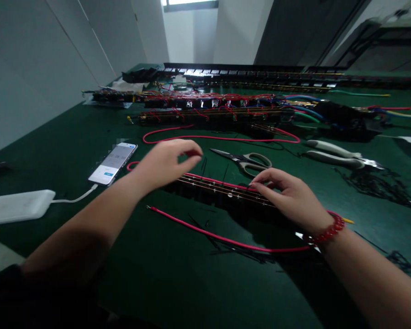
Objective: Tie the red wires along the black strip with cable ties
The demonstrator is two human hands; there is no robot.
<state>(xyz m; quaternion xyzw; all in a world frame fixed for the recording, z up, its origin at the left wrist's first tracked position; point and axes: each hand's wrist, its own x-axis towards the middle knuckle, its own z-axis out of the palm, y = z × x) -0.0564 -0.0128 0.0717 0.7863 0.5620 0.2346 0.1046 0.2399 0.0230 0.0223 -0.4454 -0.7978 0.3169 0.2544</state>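
Observation:
A long black strip carrying thin copper-coloured rods [208, 186] lies across the table, with a red wire [235, 186] running along its far side. Thin black cable ties [225, 174] stick up from it. My right hand [287, 194] pinches a black cable tie at the red wire, thumb and forefinger together. Over the left part of the strip hovers my left hand [169, 160], slightly blurred, its thumb and forefinger curved with a gap between them and nothing visible in it. The strip's left end is partly hidden behind that hand.
Scissors [243, 160] lie just beyond the strip, and grey-handled pliers [344, 154] rest at right. A phone [113, 163] is cabled to a white power bank [18, 206] at left. Another red wire [212, 235] and loose cable ties [243, 253] lie nearer. Wired assemblies [219, 114] fill the back.

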